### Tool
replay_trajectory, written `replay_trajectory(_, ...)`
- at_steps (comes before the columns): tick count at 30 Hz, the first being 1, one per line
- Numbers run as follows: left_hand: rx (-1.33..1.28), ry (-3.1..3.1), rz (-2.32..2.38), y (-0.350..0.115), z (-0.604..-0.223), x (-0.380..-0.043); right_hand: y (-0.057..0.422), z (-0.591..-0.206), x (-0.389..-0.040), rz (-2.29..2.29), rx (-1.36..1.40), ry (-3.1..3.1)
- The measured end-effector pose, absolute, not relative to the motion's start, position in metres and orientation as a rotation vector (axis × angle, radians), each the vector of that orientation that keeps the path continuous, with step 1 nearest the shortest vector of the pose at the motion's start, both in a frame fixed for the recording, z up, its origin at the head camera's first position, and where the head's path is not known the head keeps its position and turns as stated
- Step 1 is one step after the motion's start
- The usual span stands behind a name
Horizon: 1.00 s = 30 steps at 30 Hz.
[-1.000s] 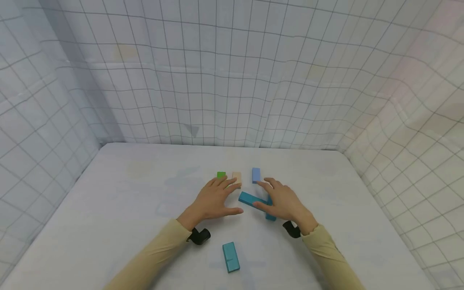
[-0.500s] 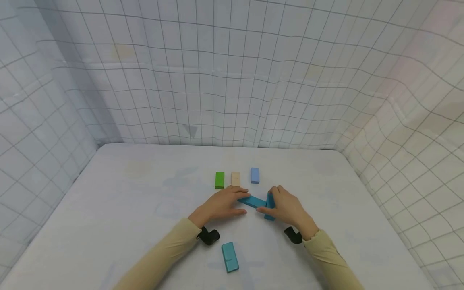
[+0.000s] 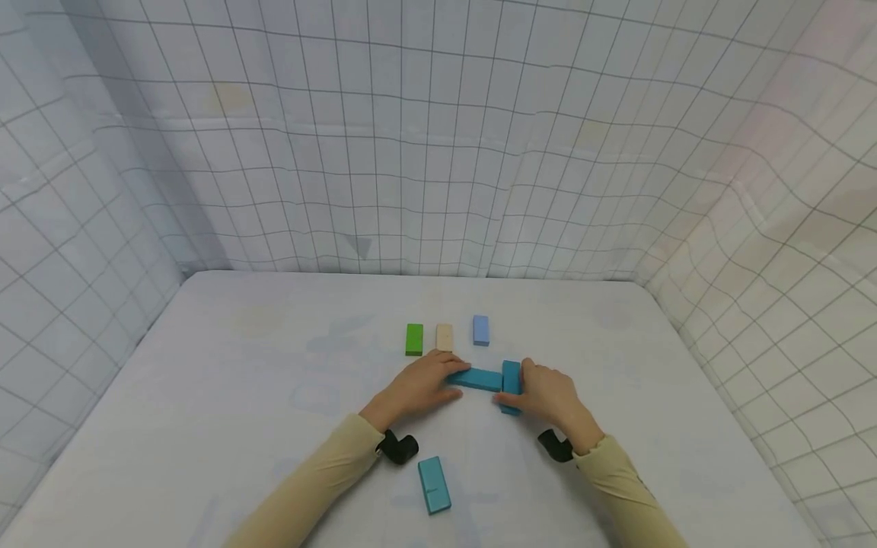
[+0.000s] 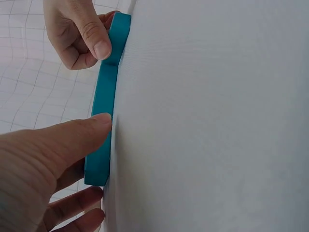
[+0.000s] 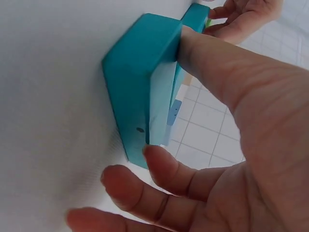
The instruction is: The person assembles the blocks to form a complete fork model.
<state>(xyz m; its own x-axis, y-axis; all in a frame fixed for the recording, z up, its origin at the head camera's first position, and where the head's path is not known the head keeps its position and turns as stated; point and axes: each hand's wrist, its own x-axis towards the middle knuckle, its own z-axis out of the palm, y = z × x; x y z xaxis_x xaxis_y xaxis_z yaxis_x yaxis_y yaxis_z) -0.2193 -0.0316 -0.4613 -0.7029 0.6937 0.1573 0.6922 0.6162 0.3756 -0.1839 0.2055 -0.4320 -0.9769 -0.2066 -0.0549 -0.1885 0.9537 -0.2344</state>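
Observation:
Two teal blocks lie end to side in a T-like shape. In the head view, my left hand (image 3: pixel 421 387) holds the left end of the long teal block (image 3: pixel 482 379), thumb on its near side and fingers behind; the left wrist view shows the thumb on that block (image 4: pixel 103 92). My right hand (image 3: pixel 550 392) pinches the crosswise teal block (image 3: pixel 511 373), with its thumb at the left side and fingers at the right. Seen from the right wrist, this block (image 5: pixel 135 58) sits between thumb and fingertips, the other fingers spread below it.
Behind the hands, a green block (image 3: pixel 414 339), a beige block (image 3: pixel 444 336) and a light blue block (image 3: pixel 481 330) stand in a row. Another teal block (image 3: pixel 435 485) lies near the front of the white table (image 3: pixel 240 411). A gridded white curtain (image 3: pixel 425 152) surrounds the table.
Both hands have come down from above the table onto the teal blocks and taken hold. The long block has turned straighter, and the crosswise block has been turned slightly more upright in view.

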Motion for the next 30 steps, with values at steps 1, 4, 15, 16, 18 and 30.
replay_trajectory(1,1.196,2.827,0.662,-0.032,-0.461,-0.219,0.206,-0.432,-0.184,-0.350,-0.304,3.019)
replay_trajectory(4,1.141,2.841,0.701,-0.033,-0.460,-0.217,0.208,-0.431,-0.182,-0.358,-0.293,2.992)
replay_trajectory(15,1.008,2.898,0.794,-0.035,-0.459,-0.208,0.212,-0.432,-0.183,-0.397,-0.277,2.928)
replay_trajectory(16,0.999,2.910,0.792,-0.035,-0.459,-0.206,0.212,-0.432,-0.183,-0.402,-0.278,2.927)
replay_trajectory(18,0.958,2.934,0.783,-0.035,-0.458,-0.203,0.212,-0.432,-0.182,-0.416,-0.282,2.923)
replay_trajectory(30,0.712,3.039,0.755,-0.029,-0.455,-0.189,0.211,-0.432,-0.183,-0.471,-0.291,2.875)
